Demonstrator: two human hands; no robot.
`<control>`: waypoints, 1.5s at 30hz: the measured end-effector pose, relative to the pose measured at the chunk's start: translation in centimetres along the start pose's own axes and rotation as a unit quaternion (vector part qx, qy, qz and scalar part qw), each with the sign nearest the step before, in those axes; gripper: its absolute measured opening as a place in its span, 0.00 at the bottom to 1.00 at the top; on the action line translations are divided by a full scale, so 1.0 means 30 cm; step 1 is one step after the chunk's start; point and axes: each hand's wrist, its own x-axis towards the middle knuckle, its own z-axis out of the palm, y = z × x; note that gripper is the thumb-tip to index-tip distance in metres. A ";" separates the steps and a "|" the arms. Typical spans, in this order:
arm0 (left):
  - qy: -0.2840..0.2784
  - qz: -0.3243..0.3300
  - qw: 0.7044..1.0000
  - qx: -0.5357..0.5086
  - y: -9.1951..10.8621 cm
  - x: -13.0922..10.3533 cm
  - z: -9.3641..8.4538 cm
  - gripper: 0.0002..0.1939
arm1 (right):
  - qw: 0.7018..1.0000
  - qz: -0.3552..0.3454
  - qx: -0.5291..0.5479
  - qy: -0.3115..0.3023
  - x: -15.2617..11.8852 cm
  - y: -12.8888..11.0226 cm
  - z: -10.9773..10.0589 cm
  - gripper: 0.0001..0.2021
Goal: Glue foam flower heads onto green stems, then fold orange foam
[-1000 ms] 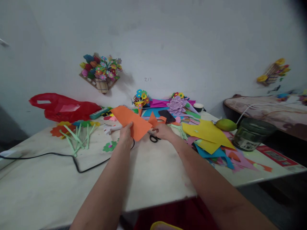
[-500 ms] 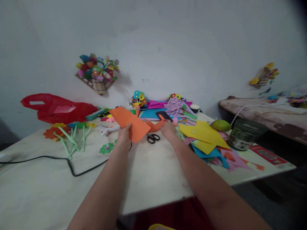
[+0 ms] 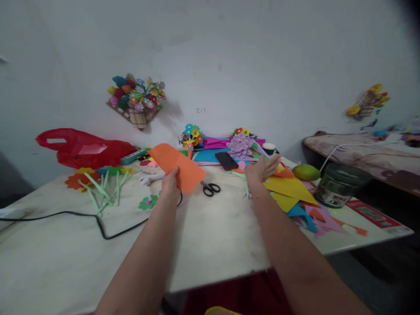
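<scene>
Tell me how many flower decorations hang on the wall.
2: one flower decoration hangs at left, up and left of the orange sheet in the left hand; a second decoration hangs at far right, above the side table.

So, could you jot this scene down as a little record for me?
Left hand: gripping an orange sheet
Right hand: open, near yellow sheets
Scissors: on the table, black handles showing beside the orange sheet
Table's left: red bag, pale green strips
Table's right: green fruit, dark jar
Wall: colourful flower display
</scene>
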 end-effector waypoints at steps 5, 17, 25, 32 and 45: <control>0.049 0.020 0.997 -0.052 0.052 0.008 -0.004 0.07 | 0.986 -0.119 -0.009 -0.114 -0.035 -0.036 0.023 0.14; -0.027 0.041 0.993 0.108 -0.049 0.004 0.003 0.05 | 0.805 -0.091 0.391 -0.436 -0.294 -0.208 0.059 0.17; -0.078 0.012 0.983 0.163 -0.062 -0.028 0.012 0.05 | 0.696 0.102 0.491 -0.513 -0.304 -0.194 0.072 0.21; -0.016 0.039 0.967 0.251 0.008 0.021 0.015 0.30 | 0.714 0.122 0.504 -0.471 -0.292 -0.179 0.071 0.18; 0.214 0.077 0.622 0.749 0.212 0.113 -0.204 0.27 | 0.696 0.197 0.530 -0.443 -0.271 -0.159 0.089 0.20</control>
